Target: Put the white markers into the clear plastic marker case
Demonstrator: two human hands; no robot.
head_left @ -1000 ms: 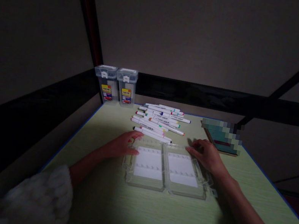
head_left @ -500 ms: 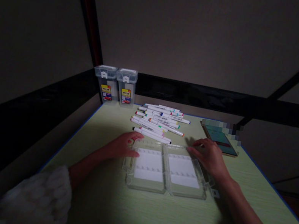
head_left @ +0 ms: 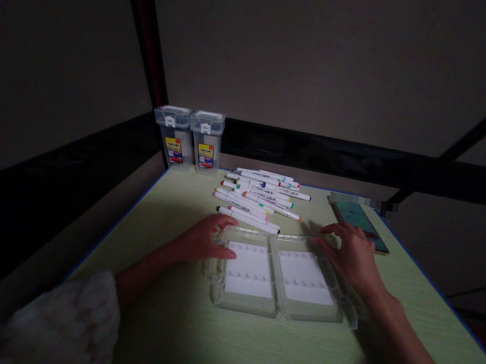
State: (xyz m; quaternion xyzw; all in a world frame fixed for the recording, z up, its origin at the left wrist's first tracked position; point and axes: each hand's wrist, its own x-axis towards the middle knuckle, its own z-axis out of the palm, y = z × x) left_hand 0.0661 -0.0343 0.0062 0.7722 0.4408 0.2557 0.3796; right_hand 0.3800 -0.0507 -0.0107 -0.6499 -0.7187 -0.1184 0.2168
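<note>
An unfolded clear plastic case [head_left: 245, 303] lies on the table in front of me, with a white insert in each half. My left hand [head_left: 202, 239] grips its left edge, the thumb over the inner side and the fingers curled at the far corner. At the far right corner my right hand [head_left: 354, 258] holds the rim between thumb and fingers. Just beyond the case lie several white markers [head_left: 248, 219] with coloured ends, loosely piled.
Two upright clear containers [head_left: 205, 141] with white latches and yellow labels stand at the back left. A tablet [head_left: 358, 221] rests at the back right, beyond my right hand. The pale green table [head_left: 177, 340] has blue edges, and walls rise behind and at left.
The case has shifted slightly to the right, along with both hands. Its right side looks turned a little, and the latch there sits differently. The markers have stayed put.
</note>
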